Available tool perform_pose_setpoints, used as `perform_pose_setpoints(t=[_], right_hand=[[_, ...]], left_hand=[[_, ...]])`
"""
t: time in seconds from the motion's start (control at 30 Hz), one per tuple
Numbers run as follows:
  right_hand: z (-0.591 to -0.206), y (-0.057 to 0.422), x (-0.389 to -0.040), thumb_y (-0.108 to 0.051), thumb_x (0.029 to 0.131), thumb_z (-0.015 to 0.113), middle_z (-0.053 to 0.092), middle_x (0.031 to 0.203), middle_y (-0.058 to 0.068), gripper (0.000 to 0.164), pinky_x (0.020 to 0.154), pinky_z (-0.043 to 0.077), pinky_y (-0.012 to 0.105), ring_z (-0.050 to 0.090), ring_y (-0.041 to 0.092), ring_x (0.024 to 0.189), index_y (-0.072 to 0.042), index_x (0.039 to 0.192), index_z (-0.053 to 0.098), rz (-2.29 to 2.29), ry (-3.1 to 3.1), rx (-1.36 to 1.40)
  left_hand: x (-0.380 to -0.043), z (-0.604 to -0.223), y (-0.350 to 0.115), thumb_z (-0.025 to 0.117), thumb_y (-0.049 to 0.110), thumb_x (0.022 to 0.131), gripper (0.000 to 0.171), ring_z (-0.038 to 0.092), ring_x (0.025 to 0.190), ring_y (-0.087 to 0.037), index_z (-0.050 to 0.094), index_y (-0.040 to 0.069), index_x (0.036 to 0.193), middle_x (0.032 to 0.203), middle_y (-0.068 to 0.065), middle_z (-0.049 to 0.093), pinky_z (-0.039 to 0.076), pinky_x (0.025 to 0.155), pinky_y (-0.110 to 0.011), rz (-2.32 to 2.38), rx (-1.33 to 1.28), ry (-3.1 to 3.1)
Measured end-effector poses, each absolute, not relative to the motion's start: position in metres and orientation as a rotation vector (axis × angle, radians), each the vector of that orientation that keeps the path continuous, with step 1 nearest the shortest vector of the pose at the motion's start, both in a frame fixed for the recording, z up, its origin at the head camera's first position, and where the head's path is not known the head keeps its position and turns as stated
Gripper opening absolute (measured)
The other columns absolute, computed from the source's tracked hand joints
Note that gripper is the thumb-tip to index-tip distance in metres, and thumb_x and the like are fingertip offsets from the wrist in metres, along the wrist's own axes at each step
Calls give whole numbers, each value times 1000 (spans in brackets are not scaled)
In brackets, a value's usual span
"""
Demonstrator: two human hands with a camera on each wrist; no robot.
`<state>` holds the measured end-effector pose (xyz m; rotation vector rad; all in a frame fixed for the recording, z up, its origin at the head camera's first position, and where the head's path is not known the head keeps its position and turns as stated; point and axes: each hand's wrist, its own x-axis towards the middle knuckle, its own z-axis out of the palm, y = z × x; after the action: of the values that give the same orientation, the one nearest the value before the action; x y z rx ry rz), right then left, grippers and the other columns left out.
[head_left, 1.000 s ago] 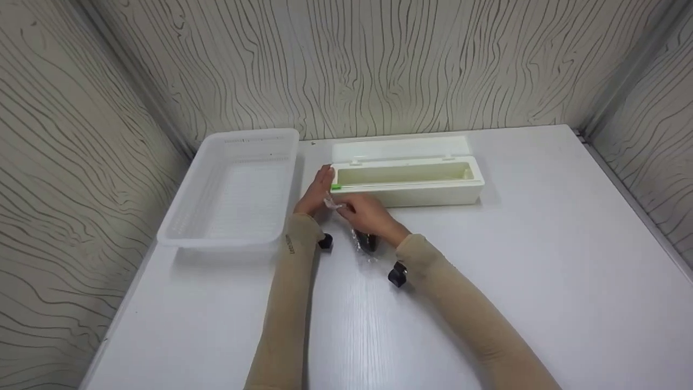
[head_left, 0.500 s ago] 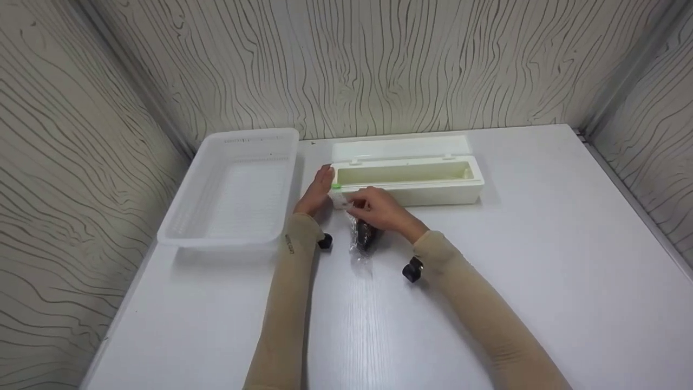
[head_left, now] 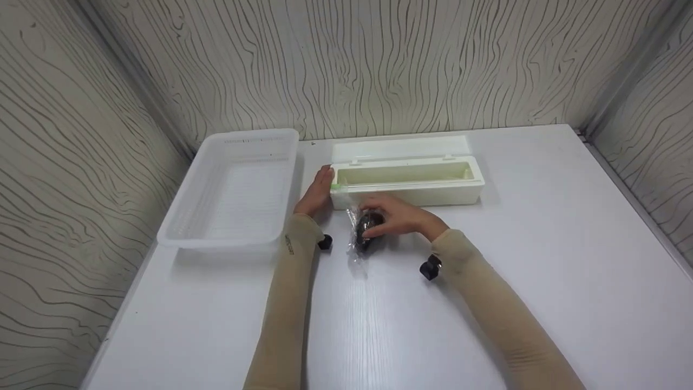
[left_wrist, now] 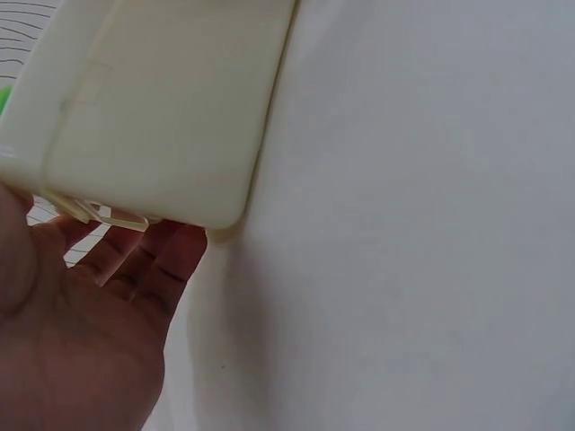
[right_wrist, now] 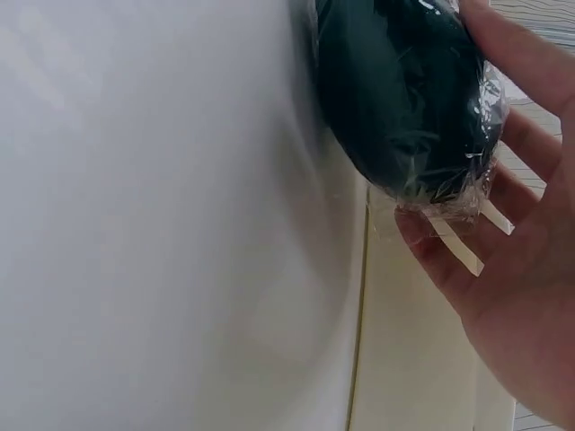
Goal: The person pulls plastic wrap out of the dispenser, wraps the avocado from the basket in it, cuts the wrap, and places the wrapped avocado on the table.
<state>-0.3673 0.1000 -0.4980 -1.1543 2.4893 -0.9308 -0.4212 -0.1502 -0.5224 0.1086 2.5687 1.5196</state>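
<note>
A long white cling film dispenser box (head_left: 411,196) lies with its lid tipped back, a small green piece (head_left: 337,187) at its left front edge. My left hand (head_left: 316,194) rests against the box's left end, fingers fairly straight; in the left wrist view the fingers (left_wrist: 148,260) touch its end and corner. My right hand (head_left: 400,215) holds a dark oval thing (head_left: 370,225) between thumb and fingers, just in front of the box. Clear film (right_wrist: 472,193) wraps this dark green-black thing (right_wrist: 400,90). In the head view, loose film (head_left: 355,254) trails along its left side.
A white plastic basket (head_left: 227,241) with slotted walls stands to the left of the box. The white table (head_left: 520,281) meets a wood-patterned wall (head_left: 368,65) at the back and panels on both sides.
My right hand has let go of the film near the box's left front corner. It has moved right and toward me, onto the wrapped dark thing. My left hand has stayed put.
</note>
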Motion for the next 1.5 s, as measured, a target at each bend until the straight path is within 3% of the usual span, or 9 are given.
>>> perform_pose_setpoints(t=[0.3,0.57,0.9,1.3,1.5], right_hand=[[-501,111,-365,-46,87,82,68,118,4,48,106,48,50,61,25,114,-18,122,66,-986,2547,-1056],[-506,119,-362,-47,83,86,63,138,7,71,117,41,52,56,30,131,-18,141,59,-951,2527,-1006],[-505,135,-362,-49,84,83,67,115,4,54,95,49,43,57,21,105,-16,124,65,-926,2586,-948],[-503,167,-354,-55,86,79,69,114,3,52,93,50,42,61,22,105,-19,122,68,-914,2590,-793],[-502,173,-350,-55,88,77,71,115,5,54,95,51,46,62,24,106,-15,124,68,-909,2624,-787]], left_hand=[[-421,-521,-150,16,57,110,71,9,162,-26,15,14,167,175,-8,14,9,132,-43,1433,46,2582],[-422,-521,-150,17,56,111,71,9,162,-28,16,12,167,174,-10,15,9,132,-43,1420,66,2597],[-421,-523,-149,16,63,108,75,8,162,-27,13,17,167,175,-7,13,8,132,-44,1417,23,2566],[-423,-522,-148,15,67,106,76,6,163,-24,15,21,167,176,-2,12,7,132,-43,1414,-12,2550],[-422,-522,-146,19,60,110,65,23,159,-25,29,22,162,169,-5,32,18,131,-46,1485,51,2596]])
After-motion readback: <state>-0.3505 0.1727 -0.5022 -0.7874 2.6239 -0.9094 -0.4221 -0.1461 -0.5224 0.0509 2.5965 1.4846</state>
